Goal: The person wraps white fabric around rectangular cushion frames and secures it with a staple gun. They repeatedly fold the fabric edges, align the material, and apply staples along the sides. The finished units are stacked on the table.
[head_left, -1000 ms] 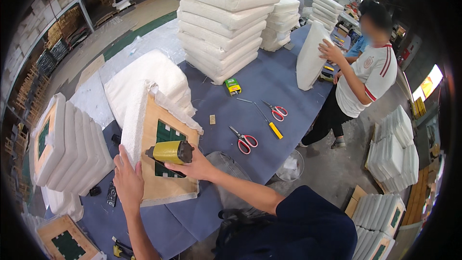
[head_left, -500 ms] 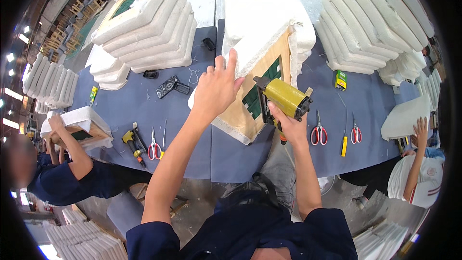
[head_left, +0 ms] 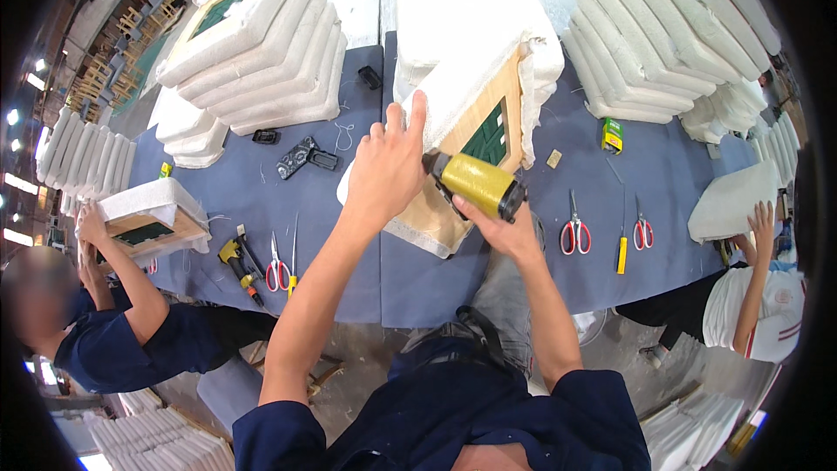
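In front of me a white fabric-covered seat cushion (head_left: 453, 92) lies tilted with its underside up, showing a wooden frame (head_left: 503, 87) and dark green webbing (head_left: 486, 141). My left hand (head_left: 384, 174) rests on the fabric along the frame's left side, index finger stretched out and thumb hidden. A yellow and black staple gun (head_left: 475, 183) is gripped in my right hand (head_left: 510, 228). Its black nose points at the fabric edge beside my left hand; whether they touch, I cannot tell. Behind, another white cushion (head_left: 471, 9) supports the far end.
Stacks of white cushions stand back left (head_left: 270, 61) and back right (head_left: 654, 44). Scissors (head_left: 575, 234), a yellow-handled tool (head_left: 622, 253) and a small tan block (head_left: 554, 158) lie to the right. Leftward are another staple gun (head_left: 237, 263) and scissors (head_left: 277, 270). Co-workers handle cushions at both sides.
My right hand has swung the staple gun left, bringing its nose next to my left hand. The left hand stays on the fabric. The tan block now shows fully.
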`<state>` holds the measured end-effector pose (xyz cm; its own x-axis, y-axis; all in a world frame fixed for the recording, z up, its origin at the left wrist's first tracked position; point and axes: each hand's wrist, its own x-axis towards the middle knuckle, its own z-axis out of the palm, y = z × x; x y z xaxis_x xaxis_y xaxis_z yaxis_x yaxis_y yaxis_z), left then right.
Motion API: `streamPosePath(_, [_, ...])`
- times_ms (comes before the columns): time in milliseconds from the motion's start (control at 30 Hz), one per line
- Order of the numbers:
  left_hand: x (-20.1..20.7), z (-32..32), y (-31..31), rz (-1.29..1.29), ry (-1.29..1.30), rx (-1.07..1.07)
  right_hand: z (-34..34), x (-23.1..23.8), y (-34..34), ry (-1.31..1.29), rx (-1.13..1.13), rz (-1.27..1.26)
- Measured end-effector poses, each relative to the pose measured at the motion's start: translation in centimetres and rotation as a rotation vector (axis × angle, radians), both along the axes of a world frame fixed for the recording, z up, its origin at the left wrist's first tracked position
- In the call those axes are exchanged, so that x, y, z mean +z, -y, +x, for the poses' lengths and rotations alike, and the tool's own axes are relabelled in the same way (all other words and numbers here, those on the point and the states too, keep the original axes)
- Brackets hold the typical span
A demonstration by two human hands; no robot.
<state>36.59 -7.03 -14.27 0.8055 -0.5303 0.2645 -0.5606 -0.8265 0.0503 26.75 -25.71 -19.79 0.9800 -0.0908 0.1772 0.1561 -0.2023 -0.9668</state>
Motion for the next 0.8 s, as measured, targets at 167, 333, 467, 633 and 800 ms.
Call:
streamPosePath(167, [0.1,0.0,-1.3,-0.08,-0.059,-0.161,-1.6,-0.2,-1.1,-0.081,-0.085,0.114])
streamPosePath(333, [0.9,4.0,-4.7,-0.562,-0.757,-0.338,-5.7,-0.9,-0.8,-0.126,-0.201,0.196])
streamPosePath(467, [-0.3,2.1,-3.5,-0.573,-0.911,-0.128,-6.6,-1.0,-1.5,-0.145,-0.251,0.108])
streamPosePath(633, [-1.1,-0.4,-3.9,-0.285,-0.361,-0.124,-5.6,-4.5,-2.7,0.077,-0.277,-0.119])
streamPosePath(800, [-0.7,-3.9,-3.0,-0.078,-0.082,0.036,-4.3,-0.2,-2.4,-0.102,-0.155,0.2])
